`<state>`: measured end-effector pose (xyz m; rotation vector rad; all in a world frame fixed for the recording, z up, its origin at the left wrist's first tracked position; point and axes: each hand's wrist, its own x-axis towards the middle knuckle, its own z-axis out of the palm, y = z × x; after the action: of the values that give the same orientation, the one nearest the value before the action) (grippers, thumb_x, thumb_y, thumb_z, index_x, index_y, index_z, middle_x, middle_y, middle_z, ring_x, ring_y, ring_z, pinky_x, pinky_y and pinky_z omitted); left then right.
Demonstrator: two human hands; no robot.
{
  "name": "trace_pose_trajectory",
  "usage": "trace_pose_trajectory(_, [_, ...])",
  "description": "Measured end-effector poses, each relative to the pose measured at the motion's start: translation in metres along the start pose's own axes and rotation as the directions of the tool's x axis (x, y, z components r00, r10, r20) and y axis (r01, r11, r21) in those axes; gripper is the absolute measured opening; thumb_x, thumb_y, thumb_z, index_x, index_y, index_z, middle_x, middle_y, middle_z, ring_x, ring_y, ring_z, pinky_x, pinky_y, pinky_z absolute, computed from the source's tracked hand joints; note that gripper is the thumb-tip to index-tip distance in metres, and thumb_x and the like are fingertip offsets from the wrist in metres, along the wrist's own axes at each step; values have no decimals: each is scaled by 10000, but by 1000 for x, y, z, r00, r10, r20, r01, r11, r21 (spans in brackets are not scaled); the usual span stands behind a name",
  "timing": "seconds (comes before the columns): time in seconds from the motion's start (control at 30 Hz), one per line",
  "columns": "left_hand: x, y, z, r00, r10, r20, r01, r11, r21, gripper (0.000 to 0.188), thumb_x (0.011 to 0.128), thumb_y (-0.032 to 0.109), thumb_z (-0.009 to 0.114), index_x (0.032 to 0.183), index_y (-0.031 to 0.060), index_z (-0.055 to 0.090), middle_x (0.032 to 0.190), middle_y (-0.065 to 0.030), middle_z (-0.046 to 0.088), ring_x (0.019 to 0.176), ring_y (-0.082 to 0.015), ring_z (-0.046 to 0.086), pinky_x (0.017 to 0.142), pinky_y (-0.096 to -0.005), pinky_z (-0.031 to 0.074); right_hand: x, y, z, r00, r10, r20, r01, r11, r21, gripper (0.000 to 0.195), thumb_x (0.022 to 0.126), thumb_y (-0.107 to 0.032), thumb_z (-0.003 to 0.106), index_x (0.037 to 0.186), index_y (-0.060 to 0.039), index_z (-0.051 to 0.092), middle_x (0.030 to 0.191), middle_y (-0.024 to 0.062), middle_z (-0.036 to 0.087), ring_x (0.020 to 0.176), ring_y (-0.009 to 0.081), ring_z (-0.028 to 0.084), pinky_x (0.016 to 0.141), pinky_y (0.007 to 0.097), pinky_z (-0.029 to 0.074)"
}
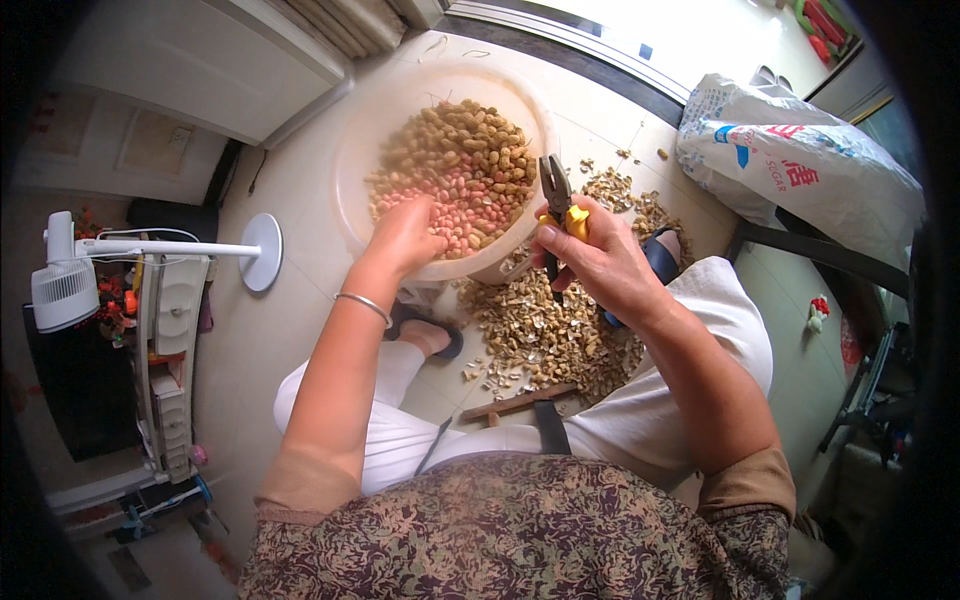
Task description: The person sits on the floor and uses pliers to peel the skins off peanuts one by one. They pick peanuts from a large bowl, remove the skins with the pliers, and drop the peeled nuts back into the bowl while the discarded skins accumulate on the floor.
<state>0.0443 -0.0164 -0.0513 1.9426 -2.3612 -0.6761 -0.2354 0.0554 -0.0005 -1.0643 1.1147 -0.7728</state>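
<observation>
My left hand [406, 234] reaches into a large translucent plastic tub [346, 184], its fingers down at the shelled pink peanuts [459, 196]; the fingertips are partly hidden, so whether they hold any cannot be told. Unshelled peanuts [480, 129] are heaped towards the tub's far side. My right hand [592, 251] grips a pair of pliers [556, 191] with yellow and black handles, jaws pointing away from me, beside the tub's right rim. Below the pliers, a broad pile of broken peanut shells [547, 330] covers the floor between my feet.
A white woven sack [795, 150] with printing lies at the right. A white standing fan [260, 253] is at the left, by a cabinet [176, 322]. A piece of wood [517, 402] lies near my lap. My slippered feet flank the shells. A sliding door track crosses the top.
</observation>
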Motion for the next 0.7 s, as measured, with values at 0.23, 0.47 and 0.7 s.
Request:
trace_pose_trajectory(0.23, [2,-11,0,994,-67,-89,39,958,-282,184,816,52,706,972,-44,704,897,-171,726,821,-265,707,769,-354,552,1,5,0,1000,1,32,-1,1000,-10,300,1009,-271,617,1171,-26,552,907,44,652,837,115,659,589,254,555])
trace_pose_trajectory(0.47, [-30,37,-27,991,-82,107,124,250,-960,215,943,10,639,1151,-25,680,1019,-93,711,861,-166,698,807,-289,603,-2,17,5,996,20,83,-2,977,-215,276,943,-186,617,1121,22,585,890,214,687,810,322,683,746,439,515])
trace_pose_trajectory(0.7, [-54,64,-33,988,33,151,153,-55,-987,258,920,-8,662,1178,-15,658,1038,-110,703,934,-190,702,840,-303,599,-7,6,12,996,-26,83,63,873,-483,240,938,-183,624,1071,10,571,913,277,676,901,451,662,773,485,515])
